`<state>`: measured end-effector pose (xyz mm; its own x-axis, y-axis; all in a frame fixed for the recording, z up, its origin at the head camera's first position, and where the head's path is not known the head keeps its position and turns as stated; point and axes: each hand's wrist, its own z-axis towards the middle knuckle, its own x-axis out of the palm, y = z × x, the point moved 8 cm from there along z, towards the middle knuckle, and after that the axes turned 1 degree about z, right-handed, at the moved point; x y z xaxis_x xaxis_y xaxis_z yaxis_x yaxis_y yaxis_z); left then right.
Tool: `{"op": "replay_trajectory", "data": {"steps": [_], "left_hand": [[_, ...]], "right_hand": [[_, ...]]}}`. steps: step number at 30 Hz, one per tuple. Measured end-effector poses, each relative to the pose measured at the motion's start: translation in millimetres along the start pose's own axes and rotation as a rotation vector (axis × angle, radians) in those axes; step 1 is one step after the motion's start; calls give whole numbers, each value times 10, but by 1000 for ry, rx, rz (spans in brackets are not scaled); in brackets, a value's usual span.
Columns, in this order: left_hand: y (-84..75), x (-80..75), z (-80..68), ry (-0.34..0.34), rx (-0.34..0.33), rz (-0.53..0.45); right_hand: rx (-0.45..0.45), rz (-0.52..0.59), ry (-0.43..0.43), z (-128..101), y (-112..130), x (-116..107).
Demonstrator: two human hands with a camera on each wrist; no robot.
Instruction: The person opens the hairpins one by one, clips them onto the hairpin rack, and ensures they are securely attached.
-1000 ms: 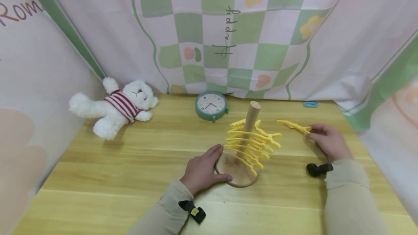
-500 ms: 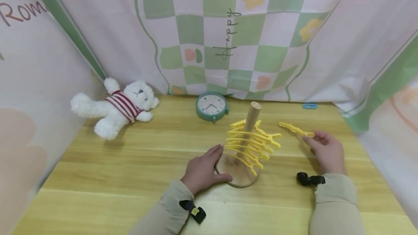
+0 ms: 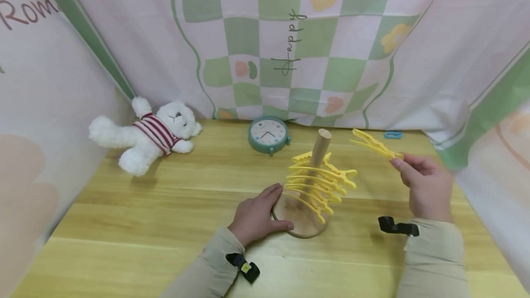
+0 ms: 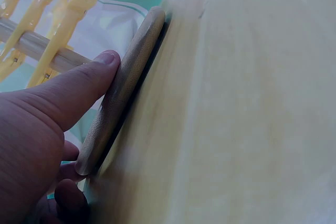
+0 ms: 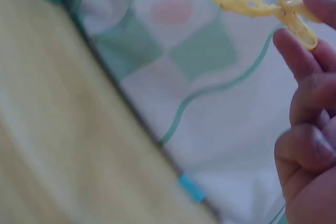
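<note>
Wooden table (image 3: 165, 206) with checkered curtain behind: right hand (image 3: 426, 185) pinches a yellow clip (image 3: 374, 145) by its near end, lifted off the table, long axis running up-left toward the peg stand (image 3: 308, 187), toothed tip leading, while left hand (image 3: 254, 217) grips the stand's round base.

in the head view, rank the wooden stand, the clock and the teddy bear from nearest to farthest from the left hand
1. Wooden stand: touching the left hand, just to its right.
2. Clock: behind the hand, near the curtain.
3. Teddy bear: far back left corner.
</note>
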<state>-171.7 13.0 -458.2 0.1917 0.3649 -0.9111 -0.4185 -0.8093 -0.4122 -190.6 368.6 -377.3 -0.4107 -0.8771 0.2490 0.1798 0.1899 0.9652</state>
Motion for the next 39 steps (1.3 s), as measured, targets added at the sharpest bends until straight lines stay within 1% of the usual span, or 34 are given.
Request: {"op": "replay_trajectory", "data": {"steps": [4, 8, 10, 15, 18, 20, 23, 32, 39], "left_hand": [[9, 12, 6, -2, 1, 8], [14, 18, 6, 1, 0, 4], [17, 17, 5, 5, -2, 2], [18, 9, 1, 15, -10, 2], [7, -1, -1, 22, -12, 0], [-5, -12, -2, 25, -13, -3], [-20, -22, -5, 28, -12, -3], [-28, -27, -7, 32, -10, 5], [-28, -33, -8, 36, -13, 8]], "right_hand": [[-103, 69, 47, -146, 305, 214], [-197, 183, 115, -314, 571, 399], [-230, 243, 172, -396, 684, 478], [-269, 378, 351, -584, 880, 650], [-301, 407, 442, -680, 951, 752], [-316, 398, 478, -734, 976, 818], [-332, 372, 509, -802, 988, 906], [-364, 307, 497, -918, 968, 1097], [-394, 217, 493, -984, 957, 1200]]}}
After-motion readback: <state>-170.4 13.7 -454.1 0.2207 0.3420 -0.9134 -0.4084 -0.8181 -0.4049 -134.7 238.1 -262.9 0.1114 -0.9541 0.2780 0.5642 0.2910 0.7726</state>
